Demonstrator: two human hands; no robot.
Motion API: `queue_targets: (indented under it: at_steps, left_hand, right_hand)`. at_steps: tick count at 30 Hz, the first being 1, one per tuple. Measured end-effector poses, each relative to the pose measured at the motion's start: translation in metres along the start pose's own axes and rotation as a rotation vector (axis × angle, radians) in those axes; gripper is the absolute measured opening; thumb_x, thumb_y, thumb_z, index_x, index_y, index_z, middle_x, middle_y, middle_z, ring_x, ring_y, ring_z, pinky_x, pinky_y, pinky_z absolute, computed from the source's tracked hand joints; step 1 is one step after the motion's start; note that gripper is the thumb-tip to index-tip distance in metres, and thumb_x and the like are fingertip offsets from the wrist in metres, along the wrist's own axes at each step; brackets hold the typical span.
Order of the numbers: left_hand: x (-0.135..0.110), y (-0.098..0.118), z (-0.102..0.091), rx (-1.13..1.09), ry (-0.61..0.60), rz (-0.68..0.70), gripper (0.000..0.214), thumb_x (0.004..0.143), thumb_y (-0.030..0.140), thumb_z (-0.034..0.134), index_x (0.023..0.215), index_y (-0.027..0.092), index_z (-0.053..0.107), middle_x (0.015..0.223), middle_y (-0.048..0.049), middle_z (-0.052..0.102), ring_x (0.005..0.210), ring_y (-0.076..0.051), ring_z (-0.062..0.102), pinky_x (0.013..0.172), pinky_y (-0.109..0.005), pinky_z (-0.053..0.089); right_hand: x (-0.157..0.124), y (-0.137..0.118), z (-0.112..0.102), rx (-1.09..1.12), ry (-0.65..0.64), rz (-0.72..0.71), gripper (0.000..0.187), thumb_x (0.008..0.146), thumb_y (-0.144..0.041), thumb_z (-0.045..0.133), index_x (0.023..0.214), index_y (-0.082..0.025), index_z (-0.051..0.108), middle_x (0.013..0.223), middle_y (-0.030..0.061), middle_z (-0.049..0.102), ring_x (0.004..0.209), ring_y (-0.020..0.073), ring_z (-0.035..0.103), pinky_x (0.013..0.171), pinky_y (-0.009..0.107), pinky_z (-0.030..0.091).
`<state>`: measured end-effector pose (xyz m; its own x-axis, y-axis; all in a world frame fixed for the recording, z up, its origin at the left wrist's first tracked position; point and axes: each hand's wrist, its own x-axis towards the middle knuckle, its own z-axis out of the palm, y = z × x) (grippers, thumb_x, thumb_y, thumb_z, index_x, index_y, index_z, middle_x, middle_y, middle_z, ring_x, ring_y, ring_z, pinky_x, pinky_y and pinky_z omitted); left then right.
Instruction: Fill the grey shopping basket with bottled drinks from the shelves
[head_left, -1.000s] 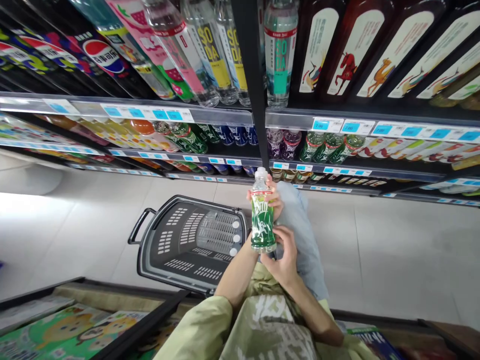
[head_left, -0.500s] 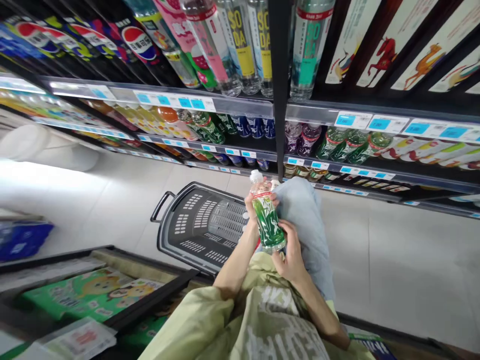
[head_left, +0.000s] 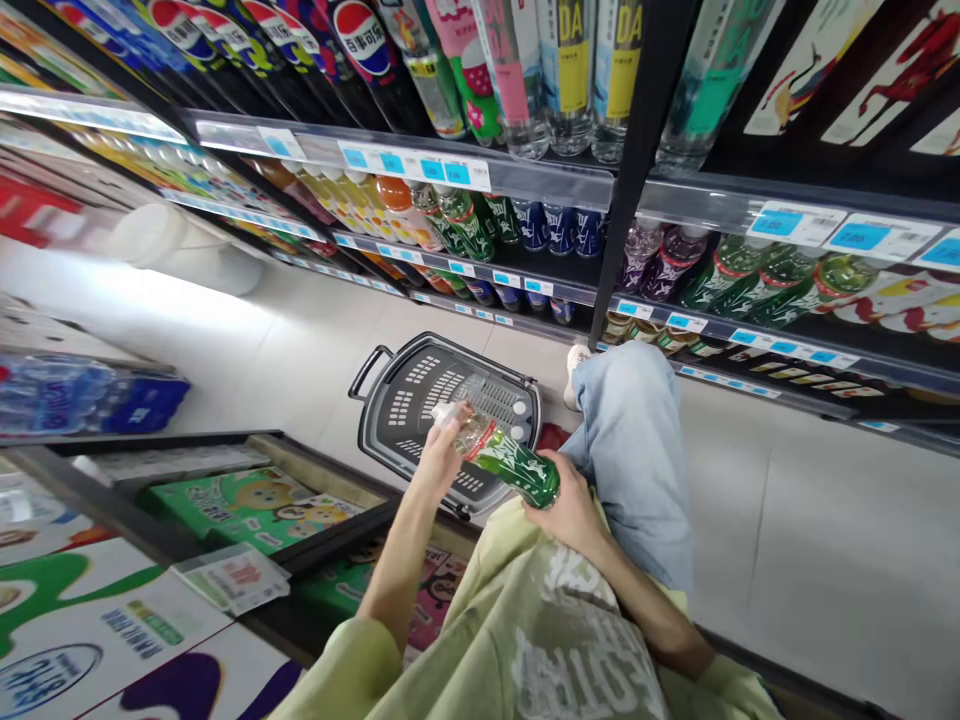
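Observation:
A green drink bottle (head_left: 504,458) with a red band and white cap lies tilted almost flat, cap pointing left, above a dark grey shopping basket (head_left: 390,400) on the floor. My left hand (head_left: 442,455) is closed around the bottle's neck end. My right hand (head_left: 566,510) grips its base from below. The basket looks empty and its handle lies at the left.
Drink shelves (head_left: 570,190) with blue price tags run along the top and right. A chest freezer (head_left: 247,500) with boxed goods sits at lower left. A pack of water bottles (head_left: 82,400) lies at the left. My jeans leg (head_left: 634,450) stands right of the basket.
The bottle has tipped from upright to nearly flat and dropped toward the basket, both hands still on it. The view has swung left, showing more aisle and freezer.

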<state>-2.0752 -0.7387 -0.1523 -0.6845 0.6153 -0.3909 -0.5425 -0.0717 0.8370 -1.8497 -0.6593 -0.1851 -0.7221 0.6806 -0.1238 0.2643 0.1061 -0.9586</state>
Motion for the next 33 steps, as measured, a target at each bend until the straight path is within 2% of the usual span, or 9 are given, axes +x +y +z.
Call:
queue_targets:
  at_steps: [4, 7, 9, 12, 15, 17, 24, 29, 33]
  left_hand:
    - [-0.018, 0.022, -0.048, 0.355, -0.007, 0.037, 0.049, 0.058, 0.047, 0.101, 0.087, 0.017, 0.075, 0.076, 0.0003, 0.066, 0.064, -0.012, 0.057, 0.057, -0.022, 0.050]
    - [-0.034, 0.036, -0.068, 0.606, -0.003, 0.004, 0.045, 0.062, 0.046, 0.097, 0.084, 0.019, 0.068, 0.068, 0.0033, 0.061, 0.055, -0.012, 0.053, 0.048, -0.022, 0.047]
    - [-0.041, 0.038, -0.076, 0.719, 0.045, -0.010, 0.046, 0.067, 0.049, 0.093, 0.085, 0.021, 0.061, 0.065, 0.0051, 0.060, 0.052, -0.013, 0.056, 0.048, -0.023, 0.048]
    - [-0.036, 0.027, -0.086, 0.950, 0.206, 0.051, 0.046, 0.074, 0.054, 0.085, 0.084, 0.024, 0.052, 0.062, 0.0059, 0.060, 0.051, -0.014, 0.058, 0.050, -0.023, 0.047]
    - [-0.014, -0.002, -0.105, 1.252, 0.337, 0.184, 0.043, 0.077, 0.054, 0.079, 0.079, 0.024, 0.049, 0.068, 0.0026, 0.063, 0.063, -0.017, 0.062, 0.061, -0.026, 0.049]
    - [0.004, -0.028, -0.123, 1.399, 0.351, 0.248, 0.038, 0.078, 0.051, 0.076, 0.079, 0.025, 0.048, 0.076, -0.0007, 0.066, 0.074, -0.021, 0.066, 0.071, -0.029, 0.052]
    - [0.050, -0.118, -0.182, 1.644, 0.116, 0.110, 0.020, 0.087, 0.032, 0.072, 0.100, 0.020, 0.062, 0.108, -0.0100, 0.066, 0.096, -0.026, 0.070, 0.088, -0.033, 0.054]
    - [0.063, -0.168, -0.191, 1.723, -0.094, -0.087, 0.036, 0.085, 0.016, 0.072, 0.121, 0.016, 0.066, 0.125, -0.0133, 0.064, 0.107, -0.026, 0.070, 0.094, -0.032, 0.053]
    - [0.070, -0.202, -0.185, 1.727, -0.143, -0.169, 0.041, 0.083, 0.013, 0.075, 0.123, 0.014, 0.068, 0.127, -0.0153, 0.065, 0.109, -0.026, 0.070, 0.098, -0.031, 0.051]
  right_hand:
    - [0.001, 0.008, 0.002, -0.086, -0.113, -0.109, 0.069, 0.074, -0.011, 0.077, 0.141, -0.024, 0.063, 0.136, 0.0113, 0.070, 0.126, 0.0311, 0.069, 0.112, 0.048, 0.056]
    - [0.003, 0.010, 0.004, -0.113, -0.194, -0.184, 0.062, 0.080, -0.009, 0.073, 0.140, -0.023, 0.065, 0.145, 0.0121, 0.067, 0.136, 0.0298, 0.064, 0.120, 0.048, 0.051]
    - [0.004, 0.010, 0.005, -0.111, -0.236, -0.169, 0.047, 0.089, -0.011, 0.068, 0.134, -0.022, 0.068, 0.139, 0.0116, 0.071, 0.127, 0.0270, 0.070, 0.114, 0.045, 0.056]
    - [0.003, 0.010, 0.003, -0.129, -0.294, -0.120, 0.030, 0.098, -0.014, 0.064, 0.126, -0.022, 0.070, 0.122, 0.0090, 0.078, 0.106, 0.0239, 0.076, 0.099, 0.040, 0.062]
    - [0.001, 0.011, 0.002, -0.162, -0.309, -0.131, 0.024, 0.099, -0.015, 0.065, 0.121, -0.022, 0.071, 0.117, 0.0083, 0.079, 0.102, 0.0239, 0.077, 0.097, 0.039, 0.062]
    - [0.001, 0.012, 0.002, -0.164, -0.301, -0.141, 0.023, 0.100, -0.015, 0.065, 0.120, -0.022, 0.071, 0.115, 0.0082, 0.080, 0.100, 0.0233, 0.077, 0.095, 0.038, 0.062]
    - [0.004, 0.013, 0.006, -0.152, -0.294, -0.151, 0.020, 0.101, -0.013, 0.062, 0.117, -0.022, 0.071, 0.111, 0.0076, 0.080, 0.097, 0.0218, 0.077, 0.091, 0.035, 0.062]
    - [0.006, 0.010, 0.007, -0.189, -0.305, -0.147, 0.022, 0.100, -0.010, 0.060, 0.115, -0.022, 0.072, 0.110, 0.0075, 0.080, 0.096, 0.0217, 0.077, 0.089, 0.034, 0.061]
    - [0.007, 0.007, 0.009, -0.203, -0.310, -0.143, 0.024, 0.099, -0.008, 0.059, 0.113, -0.022, 0.072, 0.109, 0.0067, 0.080, 0.094, 0.0209, 0.077, 0.088, 0.033, 0.061]
